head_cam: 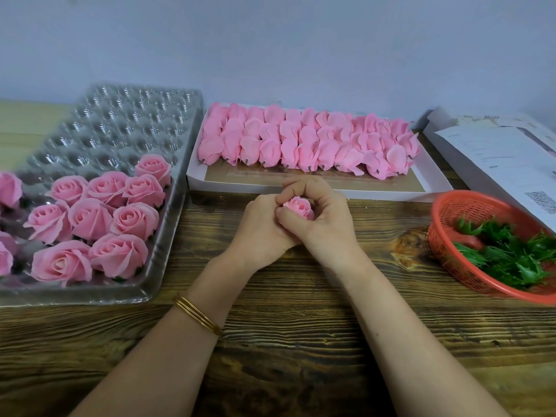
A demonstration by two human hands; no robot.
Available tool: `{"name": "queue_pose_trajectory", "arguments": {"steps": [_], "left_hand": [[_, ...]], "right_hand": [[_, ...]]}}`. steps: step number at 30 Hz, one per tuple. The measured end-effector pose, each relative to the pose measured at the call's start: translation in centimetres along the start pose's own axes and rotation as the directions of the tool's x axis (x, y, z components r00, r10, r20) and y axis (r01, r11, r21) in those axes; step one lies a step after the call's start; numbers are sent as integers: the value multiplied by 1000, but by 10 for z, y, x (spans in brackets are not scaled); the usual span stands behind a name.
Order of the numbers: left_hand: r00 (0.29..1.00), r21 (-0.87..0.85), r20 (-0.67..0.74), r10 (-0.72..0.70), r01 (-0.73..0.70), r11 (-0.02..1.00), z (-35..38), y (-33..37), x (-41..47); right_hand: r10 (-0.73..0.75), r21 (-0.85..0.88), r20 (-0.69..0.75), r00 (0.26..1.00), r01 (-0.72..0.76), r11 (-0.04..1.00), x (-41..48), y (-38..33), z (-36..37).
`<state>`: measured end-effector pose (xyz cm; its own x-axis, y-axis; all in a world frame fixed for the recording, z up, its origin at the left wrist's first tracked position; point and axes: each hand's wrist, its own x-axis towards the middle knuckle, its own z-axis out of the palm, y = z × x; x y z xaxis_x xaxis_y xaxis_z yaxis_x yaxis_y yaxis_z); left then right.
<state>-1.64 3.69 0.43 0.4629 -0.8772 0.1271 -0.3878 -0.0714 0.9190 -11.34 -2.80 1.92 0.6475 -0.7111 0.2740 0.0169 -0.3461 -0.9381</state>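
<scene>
A small pink rose head point(298, 207) sits cupped between two bare hands above the middle of a dark, grainy wooden table point(301, 341), its petals peeking out from the top of the grip. The left hand point(264, 230) curls around the bloom from one side, fingers folded against it, while the right hand point(326, 216) wraps it from the other, thumb and bent fingers point(296, 184) closing over the petals; the two hands press against each other around the flower. A set of thin gold bangles point(197, 316) circles the left wrist. Just beyond the hands lies a shallow white cardboard box point(433, 183) holding rows of loose pink petal pieces point(307, 142), packed side by side with their dark tips toward the person. To the left, a clear plastic blister tray point(126, 115) with round wells holds finished pink roses point(90, 218) in its near part, the far wells bare. To the right, a red plastic mesh basket point(451, 212) holds green leafy calyx pieces point(508, 254). Behind the basket, at the table's far right edge, rests a white carton with printed sheets point(499, 155) on top, against a pale wall point(270, 40).
</scene>
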Motion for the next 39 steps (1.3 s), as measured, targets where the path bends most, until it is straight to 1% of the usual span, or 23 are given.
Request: {"name": "queue_pose_trajectory", "arguments": {"steps": [6, 11, 16, 19, 22, 24, 28, 31, 35, 39], "left_hand": [[1000, -13, 8, 11, -11, 1000, 0, -2, 1], [1000, -23, 7, -26, 26, 999, 0, -2, 1], [1000, 5, 2, -19, 19, 1000, 1, -2, 1], [1000, 24, -2, -19, 19, 1000, 1, -1, 1], [999, 24, 8, -32, 32, 999, 1, -1, 1], [999, 10, 6, -34, 34, 999, 1, 0, 1], [1000, -62, -8, -20, 20, 998, 1, 4, -1], [1000, -68, -5, -24, 24, 997, 0, 4, -1], [999, -83, -31, -42, 39, 996, -1, 3, 1], [1000, -95, -31, -5, 2, 995, -3, 2, 2]], "right_hand": [[9, 22, 7, 1000, -9, 1000, -1, -1, 0], [21, 59, -22, 1000, -19, 998, -1, -2, 0], [-56, -50, -91, 994, 52, 997, 1, 2, 3], [-113, -114, -90, 990, 102, 988, 2, 5, 5], [-123, -131, -72, 990, 113, 985, 1, 6, 6], [-98, -106, -55, 994, 92, 990, 0, 6, 5], [6, 11, -9, 1000, -6, 1000, 1, 4, 1], [58, 58, 30, 998, -60, 997, 0, 2, -1], [84, 83, 62, 994, -90, 992, -2, 1, -1], [86, 83, 72, 994, -92, 992, -2, -1, -3]]}}
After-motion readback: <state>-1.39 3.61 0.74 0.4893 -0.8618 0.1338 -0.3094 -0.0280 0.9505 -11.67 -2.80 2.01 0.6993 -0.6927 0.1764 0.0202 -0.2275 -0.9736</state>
